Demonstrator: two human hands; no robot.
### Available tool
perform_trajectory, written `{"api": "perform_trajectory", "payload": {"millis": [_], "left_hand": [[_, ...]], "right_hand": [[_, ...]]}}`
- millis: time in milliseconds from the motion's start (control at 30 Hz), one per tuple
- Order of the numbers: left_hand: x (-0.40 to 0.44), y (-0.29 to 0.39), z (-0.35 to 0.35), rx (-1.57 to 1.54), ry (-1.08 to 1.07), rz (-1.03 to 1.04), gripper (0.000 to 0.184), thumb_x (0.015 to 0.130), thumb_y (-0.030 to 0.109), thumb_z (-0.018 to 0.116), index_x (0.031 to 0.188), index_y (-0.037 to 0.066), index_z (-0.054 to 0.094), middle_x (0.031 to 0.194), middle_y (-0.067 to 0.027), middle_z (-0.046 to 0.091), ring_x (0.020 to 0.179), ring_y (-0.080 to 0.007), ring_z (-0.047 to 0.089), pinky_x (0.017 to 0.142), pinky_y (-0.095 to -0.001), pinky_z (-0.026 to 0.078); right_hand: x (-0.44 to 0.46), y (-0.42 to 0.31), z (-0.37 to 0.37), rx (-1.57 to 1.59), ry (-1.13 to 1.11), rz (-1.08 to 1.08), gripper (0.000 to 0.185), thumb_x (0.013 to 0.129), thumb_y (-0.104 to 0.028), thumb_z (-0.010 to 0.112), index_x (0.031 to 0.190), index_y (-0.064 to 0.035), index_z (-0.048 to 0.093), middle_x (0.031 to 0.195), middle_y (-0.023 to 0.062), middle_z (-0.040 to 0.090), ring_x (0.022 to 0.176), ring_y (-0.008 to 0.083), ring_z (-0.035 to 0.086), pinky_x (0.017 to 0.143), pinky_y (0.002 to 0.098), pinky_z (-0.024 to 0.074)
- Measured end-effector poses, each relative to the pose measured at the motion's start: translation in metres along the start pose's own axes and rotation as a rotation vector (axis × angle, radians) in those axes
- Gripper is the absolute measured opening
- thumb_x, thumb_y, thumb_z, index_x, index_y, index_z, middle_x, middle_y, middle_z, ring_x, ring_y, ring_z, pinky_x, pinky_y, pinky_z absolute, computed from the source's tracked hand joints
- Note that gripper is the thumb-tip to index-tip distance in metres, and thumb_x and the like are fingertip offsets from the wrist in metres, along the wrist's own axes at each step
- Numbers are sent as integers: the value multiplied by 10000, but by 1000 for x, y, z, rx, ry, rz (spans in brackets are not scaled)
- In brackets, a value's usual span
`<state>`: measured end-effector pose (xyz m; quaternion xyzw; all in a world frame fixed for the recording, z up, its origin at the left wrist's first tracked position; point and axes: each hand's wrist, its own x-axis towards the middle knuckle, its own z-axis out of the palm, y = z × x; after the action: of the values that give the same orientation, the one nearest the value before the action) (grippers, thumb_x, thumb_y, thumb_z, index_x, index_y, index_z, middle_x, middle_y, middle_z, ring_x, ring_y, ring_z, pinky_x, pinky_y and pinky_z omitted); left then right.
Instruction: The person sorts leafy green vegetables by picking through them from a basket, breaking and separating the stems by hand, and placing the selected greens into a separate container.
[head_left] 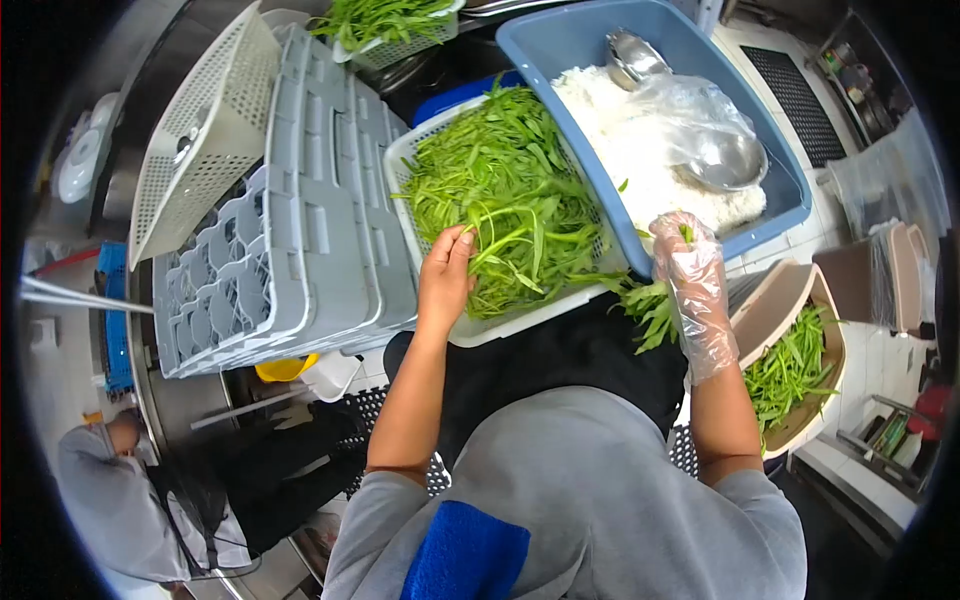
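Observation:
My bare left hand (pixel 446 272) pinches a thin stem of leafy greens at the left side of a white basket. The basket (pixel 403 170) is heaped with long-stemmed greens (pixel 500 160) that look like water spinach. In a clear plastic glove, my right hand (pixel 690 255) is closed around a bunch of the greens (pixel 652 308), whose leaves hang out to its left. That hand is beside the near corner of a blue tub (pixel 655 262). White rice (pixel 630 140) fills much of the tub, with metal bowls (pixel 725 160) and a clear plastic bag on it.
Grey dish racks (pixel 320 210) are stacked at the left, topped by a perforated cream basket (pixel 210 130). At the right, a beige bin (pixel 830 370) contains cut green stems. Another basket of greens (pixel 395 35) stands at the back. A person (pixel 150 500) is at the lower left.

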<state>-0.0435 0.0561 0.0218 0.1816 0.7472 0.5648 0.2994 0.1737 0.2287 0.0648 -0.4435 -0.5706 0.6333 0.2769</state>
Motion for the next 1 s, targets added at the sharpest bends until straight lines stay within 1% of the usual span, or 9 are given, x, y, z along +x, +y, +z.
{"api": "perform_trajectory", "payload": {"millis": [133, 400, 500, 567, 633, 700, 867, 933, 1000], "left_hand": [[2, -22, -6, -41, 39, 19, 244, 938, 336, 515, 944, 109, 605, 829, 41, 538, 667, -31, 446, 513, -187, 361], [-12, -34, -4, -104, 107, 11, 211, 928, 241, 548, 907, 41, 610, 776, 36, 530, 627, -24, 438, 520, -209, 367], [-10, -42, -5, 34, 101, 74, 185, 905, 193, 574, 910, 13, 613, 755, -11, 553, 646, -79, 487, 573, -249, 403], [-12, -37, 0, 305, 196, 398, 162, 878, 143, 594, 917, -13, 608, 781, -87, 578, 694, -195, 557, 648, -297, 438], [-20, -27, 3, 381, 191, 450, 145, 866, 115, 598, 924, -17, 605, 806, -114, 579, 729, -244, 569, 674, -314, 446], [-25, -24, 6, 457, 186, 500, 133, 854, 86, 602, 932, -21, 602, 831, -141, 581, 764, -293, 581, 701, -331, 453], [-30, -26, 11, 509, 176, 582, 129, 819, 17, 601, 940, -28, 597, 871, -154, 582, 797, -327, 583, 711, -361, 461], [-32, -25, 12, 494, 164, 612, 135, 805, -3, 593, 937, -31, 592, 875, -157, 579, 801, -339, 580, 712, -370, 461], [-34, -24, 12, 479, 154, 644, 143, 791, -22, 586, 934, -33, 587, 879, -160, 576, 805, -350, 577, 713, -379, 461]], "right_hand": [[5, 2, 2, -70, -34, -128, 132, 851, -212, 601, 831, -84, 577, 641, -57, 444, 555, 54, 392, 496, 213, 299], [7, 4, 3, -68, -18, -73, 140, 844, -208, 603, 857, -70, 587, 647, -50, 449, 557, 52, 389, 504, 210, 304], [8, 6, 0, -115, -25, -94, 138, 836, -189, 610, 883, -59, 605, 646, -52, 445, 557, 45, 383, 499, 214, 298], [9, 6, -1, -105, -35, -131, 140, 836, -182, 606, 895, -56, 613, 661, -48, 468, 568, 51, 408, 512, 217, 327], [5, 0, 4, -97, -48, -165, 144, 836, -175, 601, 907, -52, 622, 676, -45, 490, 579, 57, 432, 525, 220, 355], [-13, -21, 22, -194, -150, -93, 218, 851, -224, 595, 929, -22, 622, 861, 88, 609, 790, 152, 546, 756, 274, 442], [-9, 17, 65, -708, -505, -766, 222, 836, -272, 620, 960, -92, 655, 972, 81, 662, 889, 243, 633, 774, 355, 495], [-15, 20, 83, -638, -445, -972, 254, 803, -204, 618, 1038, -114, 644, 947, 76, 672, 808, 276, 640, 714, 360, 513], [-8, 34, 101, -925, -391, -1077, 243, 790, -191, 608, 1020, -117, 630, 871, 60, 662, 753, 270, 632, 653, 368, 509]]}}
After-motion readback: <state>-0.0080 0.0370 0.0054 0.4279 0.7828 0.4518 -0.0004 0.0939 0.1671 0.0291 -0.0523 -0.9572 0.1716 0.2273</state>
